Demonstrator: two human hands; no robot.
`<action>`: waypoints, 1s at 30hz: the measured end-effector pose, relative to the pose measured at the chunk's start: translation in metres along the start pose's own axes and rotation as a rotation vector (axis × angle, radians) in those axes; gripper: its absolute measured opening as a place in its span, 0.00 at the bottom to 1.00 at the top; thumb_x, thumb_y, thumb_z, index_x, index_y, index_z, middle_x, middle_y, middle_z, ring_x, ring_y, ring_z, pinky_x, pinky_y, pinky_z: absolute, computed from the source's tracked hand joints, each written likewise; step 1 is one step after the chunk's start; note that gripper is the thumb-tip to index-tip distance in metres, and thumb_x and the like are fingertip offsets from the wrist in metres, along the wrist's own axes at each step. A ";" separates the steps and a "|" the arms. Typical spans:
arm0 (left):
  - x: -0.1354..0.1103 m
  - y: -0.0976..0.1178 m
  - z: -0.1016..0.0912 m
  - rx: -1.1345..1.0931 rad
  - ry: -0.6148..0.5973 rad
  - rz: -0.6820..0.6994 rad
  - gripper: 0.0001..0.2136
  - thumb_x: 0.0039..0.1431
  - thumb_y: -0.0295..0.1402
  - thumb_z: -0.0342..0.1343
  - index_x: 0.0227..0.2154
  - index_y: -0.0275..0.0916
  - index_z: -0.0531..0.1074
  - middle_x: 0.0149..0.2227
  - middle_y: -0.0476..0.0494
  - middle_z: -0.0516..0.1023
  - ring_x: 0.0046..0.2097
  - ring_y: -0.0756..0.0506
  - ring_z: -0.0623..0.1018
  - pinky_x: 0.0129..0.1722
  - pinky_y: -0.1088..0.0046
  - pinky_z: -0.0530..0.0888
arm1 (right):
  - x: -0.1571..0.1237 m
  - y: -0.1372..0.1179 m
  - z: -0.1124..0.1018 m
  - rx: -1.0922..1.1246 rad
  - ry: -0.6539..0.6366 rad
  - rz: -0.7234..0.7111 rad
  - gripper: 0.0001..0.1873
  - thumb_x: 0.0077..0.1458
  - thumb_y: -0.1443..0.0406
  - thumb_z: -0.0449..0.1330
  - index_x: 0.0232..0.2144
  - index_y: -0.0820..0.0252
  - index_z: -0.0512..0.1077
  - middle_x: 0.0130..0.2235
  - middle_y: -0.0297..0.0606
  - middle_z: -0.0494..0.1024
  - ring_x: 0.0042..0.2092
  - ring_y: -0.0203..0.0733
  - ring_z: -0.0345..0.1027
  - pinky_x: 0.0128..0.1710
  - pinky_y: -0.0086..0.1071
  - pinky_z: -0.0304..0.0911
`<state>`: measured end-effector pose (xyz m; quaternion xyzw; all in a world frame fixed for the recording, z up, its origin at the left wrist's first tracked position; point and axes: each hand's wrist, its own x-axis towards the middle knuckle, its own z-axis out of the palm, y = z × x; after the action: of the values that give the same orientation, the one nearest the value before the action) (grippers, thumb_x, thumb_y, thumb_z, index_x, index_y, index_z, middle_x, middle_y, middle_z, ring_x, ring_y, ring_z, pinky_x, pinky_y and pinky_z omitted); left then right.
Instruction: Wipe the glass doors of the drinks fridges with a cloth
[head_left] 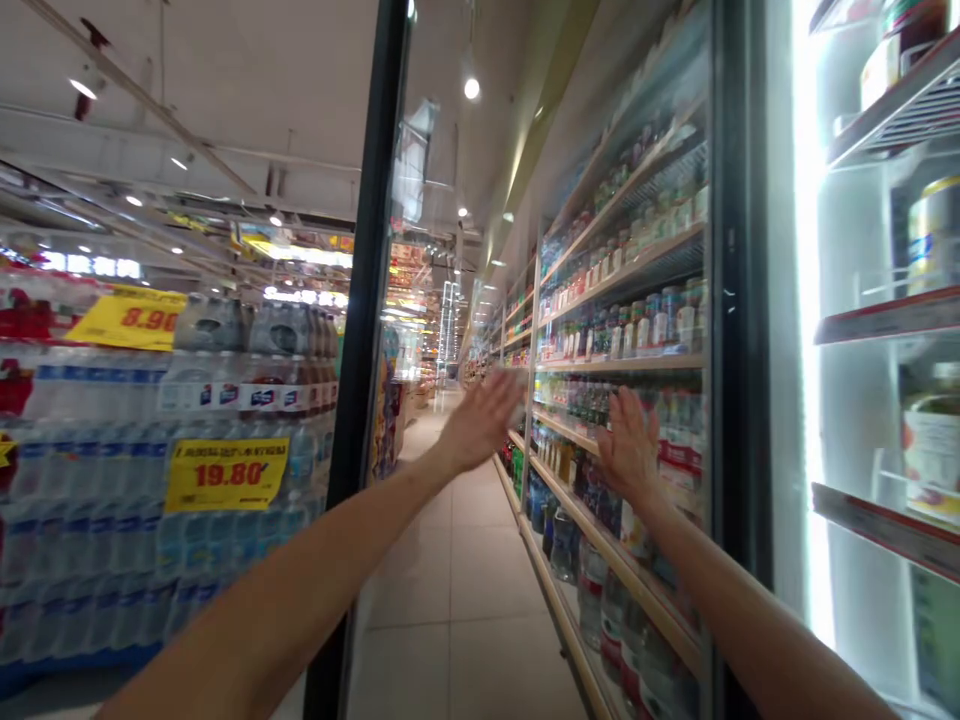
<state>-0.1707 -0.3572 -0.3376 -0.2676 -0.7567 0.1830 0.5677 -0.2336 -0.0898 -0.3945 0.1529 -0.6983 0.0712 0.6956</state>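
Note:
A tall glass door (450, 560) with a black frame (361, 270) stands in front of me, swung out from a lit cooler. Both arms reach toward its pane. My left hand (481, 420) is raised at the middle of the glass, its fingers stretched out and slightly blurred. A small pale patch shows by its fingertips; I cannot make out what it is. Farther right, my right hand (630, 448) is held up with fingers extended, and nothing shows in it. Whether either palm touches the pane, I cannot tell.
Lit cooler shelves (889, 320) with cans and bottles are close on the right. At left, stacked packs of bottled water (82, 470) carry a yellow price sign (226, 474). Drink shelves (622, 365) and a tiled floor (427, 600) appear in the pane.

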 end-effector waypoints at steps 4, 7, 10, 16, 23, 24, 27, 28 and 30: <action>0.007 0.018 0.002 -0.063 -0.196 0.505 0.25 0.62 0.34 0.41 0.62 0.44 0.47 0.65 0.48 0.49 0.66 0.48 0.46 0.64 0.63 0.47 | -0.008 0.005 0.000 -0.004 -0.018 -0.064 0.29 0.60 0.62 0.44 0.63 0.61 0.47 0.62 0.48 0.56 0.64 0.47 0.44 0.61 0.50 0.42; 0.038 -0.009 -0.009 -0.013 -0.036 0.033 0.25 0.62 0.35 0.40 0.62 0.39 0.48 0.66 0.42 0.47 0.66 0.44 0.44 0.64 0.56 0.45 | -0.010 0.007 0.000 0.010 -0.025 -0.048 0.29 0.60 0.62 0.44 0.62 0.60 0.48 0.62 0.47 0.56 0.65 0.46 0.44 0.61 0.49 0.42; 0.050 -0.016 -0.011 0.003 0.075 -0.274 0.25 0.63 0.35 0.39 0.62 0.34 0.47 0.66 0.36 0.46 0.66 0.40 0.42 0.63 0.53 0.45 | -0.010 0.009 -0.002 0.026 -0.041 -0.007 0.29 0.61 0.61 0.43 0.63 0.60 0.47 0.62 0.47 0.55 0.65 0.46 0.43 0.61 0.50 0.41; 0.013 0.032 0.002 -0.111 -0.259 0.577 0.22 0.63 0.34 0.40 0.60 0.42 0.53 0.65 0.47 0.51 0.66 0.48 0.48 0.64 0.64 0.47 | -0.012 0.006 -0.002 0.052 -0.050 -0.005 0.29 0.61 0.62 0.42 0.63 0.58 0.46 0.63 0.46 0.54 0.65 0.45 0.41 0.61 0.49 0.41; 0.044 -0.017 -0.016 -0.026 0.048 -0.190 0.24 0.63 0.35 0.38 0.62 0.36 0.49 0.65 0.39 0.47 0.66 0.42 0.44 0.63 0.55 0.44 | -0.013 0.006 -0.003 0.055 -0.070 0.000 0.28 0.61 0.62 0.42 0.63 0.59 0.47 0.62 0.47 0.55 0.65 0.46 0.42 0.61 0.51 0.40; 0.038 -0.014 -0.013 -0.031 0.030 -0.157 0.25 0.63 0.35 0.39 0.62 0.36 0.49 0.65 0.39 0.47 0.66 0.42 0.44 0.63 0.55 0.44 | -0.013 0.006 -0.004 0.051 -0.075 0.001 0.28 0.61 0.62 0.42 0.62 0.59 0.48 0.62 0.47 0.56 0.65 0.46 0.42 0.61 0.50 0.40; 0.008 0.009 -0.004 -0.105 -0.167 0.309 0.23 0.61 0.33 0.43 0.60 0.42 0.54 0.64 0.45 0.52 0.66 0.46 0.48 0.64 0.60 0.46 | -0.013 0.003 -0.004 0.035 -0.063 0.005 0.28 0.61 0.61 0.42 0.62 0.60 0.48 0.62 0.47 0.56 0.65 0.46 0.43 0.61 0.50 0.42; -0.002 0.014 -0.003 -0.126 -0.222 0.453 0.23 0.60 0.33 0.44 0.60 0.43 0.54 0.64 0.47 0.52 0.66 0.47 0.49 0.64 0.62 0.46 | -0.013 0.002 -0.003 0.030 -0.053 0.007 0.28 0.61 0.61 0.42 0.62 0.60 0.48 0.62 0.47 0.56 0.65 0.46 0.43 0.61 0.50 0.42; -0.012 0.009 -0.006 -0.131 -0.256 0.550 0.24 0.60 0.33 0.44 0.60 0.45 0.53 0.64 0.49 0.52 0.65 0.49 0.49 0.64 0.64 0.46 | -0.013 0.000 -0.002 0.024 -0.036 0.014 0.28 0.61 0.61 0.42 0.62 0.60 0.48 0.62 0.48 0.57 0.65 0.47 0.43 0.60 0.50 0.43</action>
<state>-0.1605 -0.3573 -0.3503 -0.4730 -0.7314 0.3127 0.3787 -0.2318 -0.0875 -0.4072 0.1576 -0.7110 0.0814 0.6804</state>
